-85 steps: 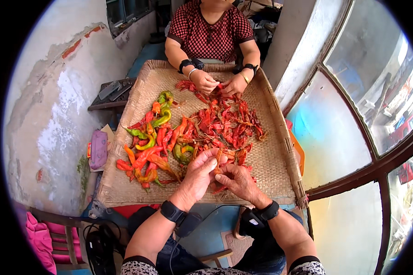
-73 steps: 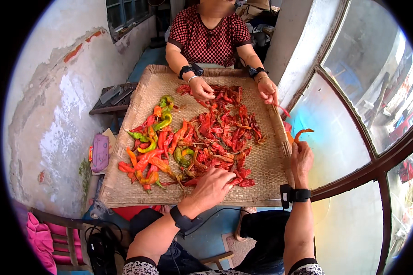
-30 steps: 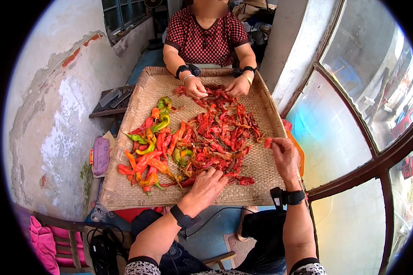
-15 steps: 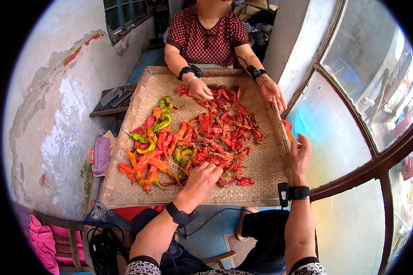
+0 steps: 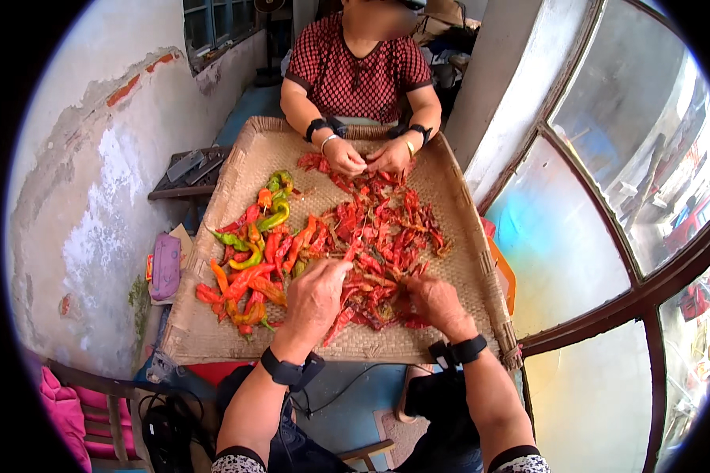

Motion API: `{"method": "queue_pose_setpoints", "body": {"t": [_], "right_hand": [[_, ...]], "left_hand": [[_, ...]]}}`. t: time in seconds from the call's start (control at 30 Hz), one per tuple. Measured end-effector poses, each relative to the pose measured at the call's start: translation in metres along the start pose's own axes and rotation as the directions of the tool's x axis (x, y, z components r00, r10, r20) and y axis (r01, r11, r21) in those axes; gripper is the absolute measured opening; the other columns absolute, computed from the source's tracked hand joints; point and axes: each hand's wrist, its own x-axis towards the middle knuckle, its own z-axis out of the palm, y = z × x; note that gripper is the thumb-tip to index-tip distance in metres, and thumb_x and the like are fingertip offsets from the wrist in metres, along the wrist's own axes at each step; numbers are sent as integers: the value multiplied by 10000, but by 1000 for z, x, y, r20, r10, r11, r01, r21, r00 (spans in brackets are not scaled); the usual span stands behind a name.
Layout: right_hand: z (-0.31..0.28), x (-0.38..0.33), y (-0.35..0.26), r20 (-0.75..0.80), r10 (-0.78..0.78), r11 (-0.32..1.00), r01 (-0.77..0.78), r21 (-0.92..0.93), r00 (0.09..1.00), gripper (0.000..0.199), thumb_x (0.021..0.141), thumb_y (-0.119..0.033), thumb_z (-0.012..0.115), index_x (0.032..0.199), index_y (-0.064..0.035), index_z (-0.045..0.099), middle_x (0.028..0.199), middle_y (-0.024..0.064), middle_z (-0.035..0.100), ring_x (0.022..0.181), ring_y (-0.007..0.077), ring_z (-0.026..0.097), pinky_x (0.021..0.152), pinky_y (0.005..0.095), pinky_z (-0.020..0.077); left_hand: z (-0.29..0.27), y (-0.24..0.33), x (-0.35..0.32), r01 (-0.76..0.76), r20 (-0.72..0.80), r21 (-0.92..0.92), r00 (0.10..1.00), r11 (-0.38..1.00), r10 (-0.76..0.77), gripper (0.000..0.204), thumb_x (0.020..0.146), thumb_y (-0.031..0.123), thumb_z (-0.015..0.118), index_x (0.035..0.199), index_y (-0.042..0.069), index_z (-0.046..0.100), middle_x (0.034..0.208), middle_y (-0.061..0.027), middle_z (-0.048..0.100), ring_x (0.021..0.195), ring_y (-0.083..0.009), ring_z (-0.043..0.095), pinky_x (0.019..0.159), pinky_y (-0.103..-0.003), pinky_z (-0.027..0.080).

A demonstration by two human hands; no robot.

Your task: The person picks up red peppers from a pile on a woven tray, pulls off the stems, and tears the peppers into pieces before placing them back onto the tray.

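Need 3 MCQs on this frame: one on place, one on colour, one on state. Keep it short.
1. Where do the green and orange fresh peppers lie on the woven straw tray?
A. wearer's left side
B. right side
C. off the tray

2. Colour of the other person's short-sleeved top?
A. plain blue
B. dark red, patterned
C. white

3. What is the wearer's right hand doing?
A. raised off the tray
B. resting down in the dried red chilli pile
C. gripping the tray's rim

Key: A, they sit left of the red pile; B, the top shows red with dots; B, the fingers lie among the chillies.
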Motion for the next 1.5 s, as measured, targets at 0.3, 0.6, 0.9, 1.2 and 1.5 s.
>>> {"method": "queue_pose_setpoints", "body": {"t": [0.3,0.6,0.9,1.2,1.5], "right_hand": [[1,3,-8,5,41,998,-41,38,999,182,829,-105,548,1009,-89,567,921,165,610,814,364,621,679,461,512],[-26,12,-51,146,173,462,-211,861,974,283,924,-288,594,954,-10,635,616,11,537,566,84,519,527,276,445],[-30,12,-30,-10,304,224,-62,973,953,197,935,-204,590,851,-40,659,710,1,627,561,43,493,504,204,424],[-71,-31,88,-562,720,662,-162,732,407,279,921,-217,590,1011,47,610,754,34,609,618,101,534,549,247,448],[-47,2,36,-593,379,922,-238,305,711,323,831,-134,645,1132,-27,594,922,155,609,843,320,606,758,394,490]], "left_hand": [[10,-3,-8,11,88,-38,996,999,-8,211,831,-34,542,1023,24,607,925,-163,647,835,-337,641,689,-386,530],[23,2,-13,184,195,-267,972,946,-134,295,866,10,545,1156,69,541,936,-174,663,822,-309,666,709,-381,526],[35,2,-17,173,283,-232,953,957,-103,182,917,72,528,1089,47,582,879,-141,683,783,-276,676,678,-362,521],[21,-11,-12,203,243,-66,953,977,-182,192,940,139,519,1074,45,619,854,-151,687,722,-234,680,634,-328,526],[-1,-10,2,405,223,-337,911,850,-346,256,984,224,494,1118,46,620,766,-55,645,664,-88,623,580,-228,489]]}}
